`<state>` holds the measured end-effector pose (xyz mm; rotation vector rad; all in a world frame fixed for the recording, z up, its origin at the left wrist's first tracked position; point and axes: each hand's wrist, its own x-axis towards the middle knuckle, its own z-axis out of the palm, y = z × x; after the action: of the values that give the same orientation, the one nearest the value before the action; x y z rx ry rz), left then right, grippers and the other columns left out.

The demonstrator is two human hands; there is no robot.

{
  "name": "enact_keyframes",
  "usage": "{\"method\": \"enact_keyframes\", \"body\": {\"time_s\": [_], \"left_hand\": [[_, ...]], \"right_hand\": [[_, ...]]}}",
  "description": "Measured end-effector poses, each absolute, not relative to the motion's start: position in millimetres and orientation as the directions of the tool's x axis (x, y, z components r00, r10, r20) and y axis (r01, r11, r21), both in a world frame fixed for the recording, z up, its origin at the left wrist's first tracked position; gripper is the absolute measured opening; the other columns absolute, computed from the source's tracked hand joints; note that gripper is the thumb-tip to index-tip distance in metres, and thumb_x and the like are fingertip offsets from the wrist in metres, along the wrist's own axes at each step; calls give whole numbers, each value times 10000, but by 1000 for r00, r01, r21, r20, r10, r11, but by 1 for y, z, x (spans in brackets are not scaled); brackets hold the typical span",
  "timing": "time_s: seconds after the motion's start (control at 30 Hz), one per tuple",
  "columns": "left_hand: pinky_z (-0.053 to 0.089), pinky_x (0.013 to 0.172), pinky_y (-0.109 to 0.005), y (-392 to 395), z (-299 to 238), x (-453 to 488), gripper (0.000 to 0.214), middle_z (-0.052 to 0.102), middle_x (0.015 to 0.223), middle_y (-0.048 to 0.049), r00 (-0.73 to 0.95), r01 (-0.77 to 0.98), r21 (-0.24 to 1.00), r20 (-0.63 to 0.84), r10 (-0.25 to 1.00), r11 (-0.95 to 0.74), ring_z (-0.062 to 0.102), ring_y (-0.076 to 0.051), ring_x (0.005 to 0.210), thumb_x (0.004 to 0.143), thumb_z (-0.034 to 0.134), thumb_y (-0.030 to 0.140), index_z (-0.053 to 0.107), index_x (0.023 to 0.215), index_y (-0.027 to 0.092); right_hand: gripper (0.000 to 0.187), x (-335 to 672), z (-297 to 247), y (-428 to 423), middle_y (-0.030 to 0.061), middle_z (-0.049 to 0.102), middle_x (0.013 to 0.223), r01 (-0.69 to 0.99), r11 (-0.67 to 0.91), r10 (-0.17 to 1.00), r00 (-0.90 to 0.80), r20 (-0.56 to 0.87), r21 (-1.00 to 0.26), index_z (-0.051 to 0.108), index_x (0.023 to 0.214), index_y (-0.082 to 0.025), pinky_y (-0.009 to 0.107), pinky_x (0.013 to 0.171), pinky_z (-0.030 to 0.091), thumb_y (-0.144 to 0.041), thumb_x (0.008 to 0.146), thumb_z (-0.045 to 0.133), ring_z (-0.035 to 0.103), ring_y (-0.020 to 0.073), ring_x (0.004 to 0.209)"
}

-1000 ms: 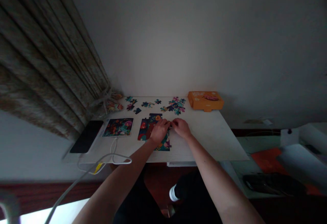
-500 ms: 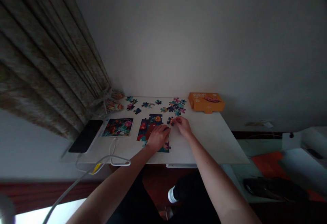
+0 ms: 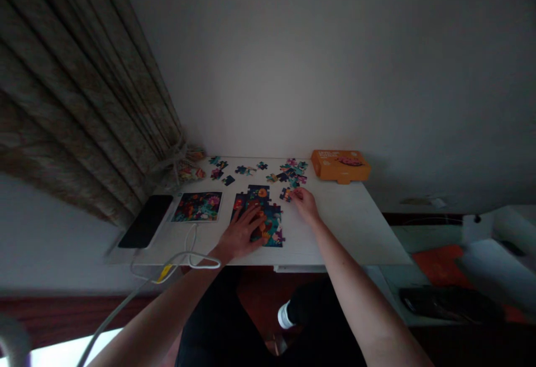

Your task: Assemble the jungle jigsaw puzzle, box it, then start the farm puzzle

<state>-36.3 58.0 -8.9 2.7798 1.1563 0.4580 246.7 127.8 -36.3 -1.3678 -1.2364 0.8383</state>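
Note:
My left hand (image 3: 240, 236) lies open with its fingers spread on the lower left of a partly joined jigsaw puzzle (image 3: 271, 227), covering part of it. The puzzle is dark blue with bright flowers. My right hand (image 3: 305, 204) is just to the right, its fingertips on a small jigsaw piece (image 3: 286, 194). Above them, scattered jigsaw pieces (image 3: 292, 170) form a heap, and more loose pieces (image 3: 218, 167) lie to the left. A printed picture card (image 3: 196, 206) of similar flowers lies left of the puzzle.
The white table (image 3: 352, 233) holds an orange puzzle box (image 3: 340, 166) at the back right and a black phone (image 3: 146, 228) at the left. A white cable (image 3: 186, 258) lies over the front edge. A bunched curtain (image 3: 75, 87) hangs at the left, beside a wall.
My left hand has slid left and now lies flat on the puzzle, uncovering more of it. My right hand has moved slightly right, and the small piece has moved with it.

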Motion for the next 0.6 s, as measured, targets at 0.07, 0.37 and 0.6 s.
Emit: {"method": "enact_keyframes", "body": {"time_s": [0.07,0.37,0.6], "left_hand": [[201,1279,-614,57,-10,-35,611,406,1652,-129,662,685,204,228,714,-700,333,-327,1549,952,622,501,543,1501,245],[238,1287,-571,57,-12,-33,549,534,1566,-93,632,694,250,239,738,-675,454,-289,1482,954,620,492,594,1452,263],[265,1271,-595,56,-9,-31,509,562,1538,-105,621,684,269,273,735,-678,471,-300,1468,957,629,478,622,1415,257]], "right_hand": [[517,247,-37,127,83,786,832,236,103,958,238,160,-966,634,838,-240,354,736,566,-750,768,684,742,246,786],[558,242,-38,120,73,780,781,252,137,958,213,193,-958,646,839,-235,359,708,560,-779,738,716,739,256,729],[488,228,-38,136,48,765,755,285,119,979,125,160,-951,672,856,-234,340,684,539,-712,765,706,713,239,698]]}}
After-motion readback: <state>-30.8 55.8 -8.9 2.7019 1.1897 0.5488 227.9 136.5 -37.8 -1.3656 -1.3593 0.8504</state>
